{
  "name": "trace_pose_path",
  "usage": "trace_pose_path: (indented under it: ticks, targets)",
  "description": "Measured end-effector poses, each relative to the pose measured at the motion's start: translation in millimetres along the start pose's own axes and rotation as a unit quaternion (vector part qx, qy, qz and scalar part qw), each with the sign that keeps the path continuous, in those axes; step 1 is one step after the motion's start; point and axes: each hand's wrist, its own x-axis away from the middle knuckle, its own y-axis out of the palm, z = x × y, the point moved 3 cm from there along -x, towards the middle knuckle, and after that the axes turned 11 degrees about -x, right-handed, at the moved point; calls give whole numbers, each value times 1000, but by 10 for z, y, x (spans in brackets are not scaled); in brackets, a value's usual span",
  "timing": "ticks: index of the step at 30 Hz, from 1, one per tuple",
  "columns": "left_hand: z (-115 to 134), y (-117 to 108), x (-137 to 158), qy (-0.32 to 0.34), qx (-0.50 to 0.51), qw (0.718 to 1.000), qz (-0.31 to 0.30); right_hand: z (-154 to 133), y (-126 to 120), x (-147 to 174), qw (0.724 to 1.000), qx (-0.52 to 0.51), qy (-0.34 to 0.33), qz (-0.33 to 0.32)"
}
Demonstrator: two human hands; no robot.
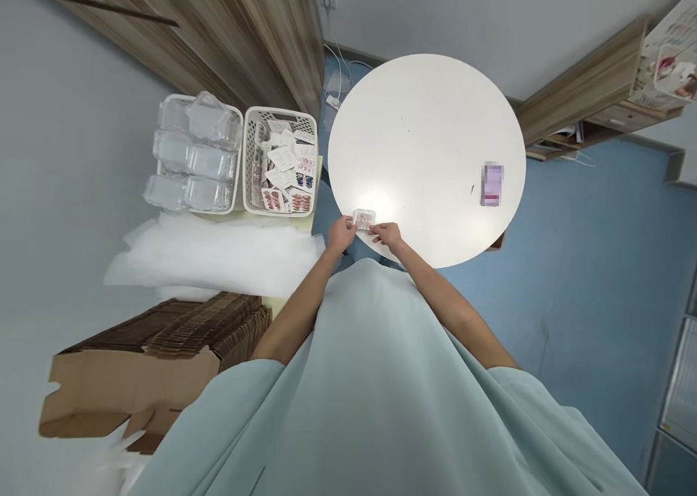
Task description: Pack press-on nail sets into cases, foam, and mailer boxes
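Note:
A small clear pack of press-on nails (364,219) is held at the near edge of the round white table (425,133). My left hand (342,233) pinches its left side. At its lower right corner, the fingers of my right hand (386,234) close on the pack too. Pinkish nail shapes show through the clear plastic. To the left, a white basket (246,169) holds several nail packs and white cards. A purple box (492,185), partly blurred, lies on the right part of the table.
Another white basket (238,184) on the far left is stacked with clear plastic boxes (210,163). White foam sheets (218,256) and folded brown cardboard boxes (163,365) lie nearer. Cables and a power strip (332,102) are on the floor behind the table. A wooden cabinet (588,93) stands right.

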Motion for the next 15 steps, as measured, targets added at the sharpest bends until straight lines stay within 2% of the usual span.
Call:
trace_pose_path:
  ticks: [7,15]
  targets:
    - [4,91,-92,-6,-20,1000,-23,45,87,-183,999,41,7,32]
    - [-53,25,50,-1,23,1000,-21,-13,63,-50,997,75,-15,14]
